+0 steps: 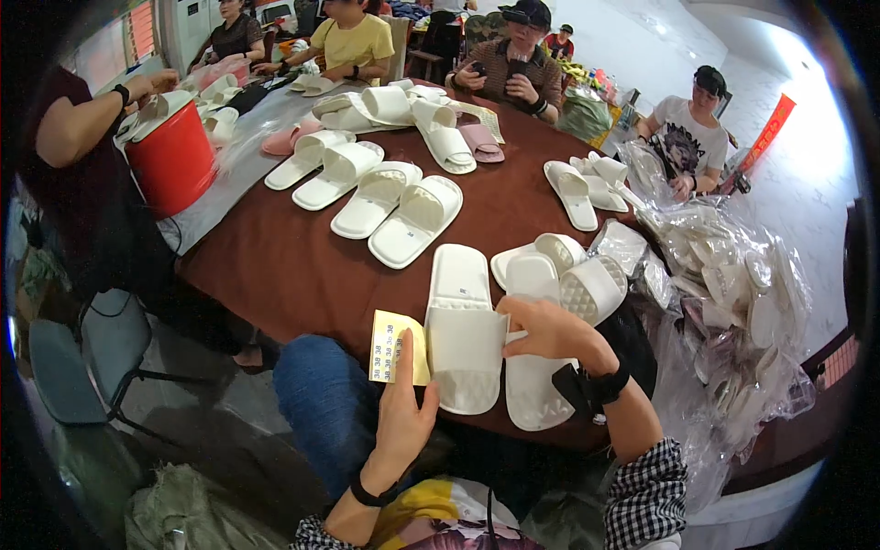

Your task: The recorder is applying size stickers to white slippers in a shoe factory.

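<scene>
- Left hand (403,403) sits low at the near edge of the brown table (302,266), thumb and fingers pinched on a yellow sheet of stickers (392,346), which hangs just off the table edge over a blue-jeaned knee (321,394).
- Right hand (550,330) rests on a white slipper (463,325), fingers curled round the edge of its strap and holding it in place.
- That slipper lies flat at the near table edge, toe end toward the person, touching a second white slipper (534,385) just beside it on the right.
- Further back, a row of white slippers (371,188) runs across the middle of the table.
- At the left, a red bucket (172,158) stands on the table, another person's arm above it.
- To the right, clear plastic bags (733,284) full of slippers are heaped beside the table.
- Other people are seated round the far side.
</scene>
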Available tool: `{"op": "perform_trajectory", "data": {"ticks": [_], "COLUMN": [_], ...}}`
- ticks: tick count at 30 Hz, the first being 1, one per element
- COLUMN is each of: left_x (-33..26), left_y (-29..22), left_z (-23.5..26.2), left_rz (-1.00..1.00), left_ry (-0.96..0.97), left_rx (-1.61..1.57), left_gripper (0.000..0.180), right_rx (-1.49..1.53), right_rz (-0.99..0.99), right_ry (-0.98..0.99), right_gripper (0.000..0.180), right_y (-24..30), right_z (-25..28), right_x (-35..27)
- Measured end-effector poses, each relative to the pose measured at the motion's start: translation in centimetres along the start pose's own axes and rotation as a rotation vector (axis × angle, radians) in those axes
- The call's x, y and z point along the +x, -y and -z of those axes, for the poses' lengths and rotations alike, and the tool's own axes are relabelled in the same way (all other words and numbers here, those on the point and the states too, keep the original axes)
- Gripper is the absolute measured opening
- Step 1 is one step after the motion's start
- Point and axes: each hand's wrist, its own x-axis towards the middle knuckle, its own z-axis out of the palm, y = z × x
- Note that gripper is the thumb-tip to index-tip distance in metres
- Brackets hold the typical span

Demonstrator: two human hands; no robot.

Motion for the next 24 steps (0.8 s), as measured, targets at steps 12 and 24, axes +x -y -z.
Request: {"op": "perform_trajectory", "data": {"ticks": [12, 24], "left_x": [0.3, -0.1], "left_y": [-1.0, -0.6], "left_z": [2.4, 2.0], "left_rz": [-0.188, -0.137], "left_ry": [-0.602, -0.483], "left_rx": [-0.613, -0.729], "left_gripper": [0.068, 0.058], "right_rx": [1.211, 2.214], "right_rz": [-0.203, 0.262], "right_ry": [-0.405, -0.619], "right_gripper": [0.037, 0.049], "right_y": [8.7, 14.7], "right_z": [0.3, -1.3], "right_x": [-6.5, -6.9]}}
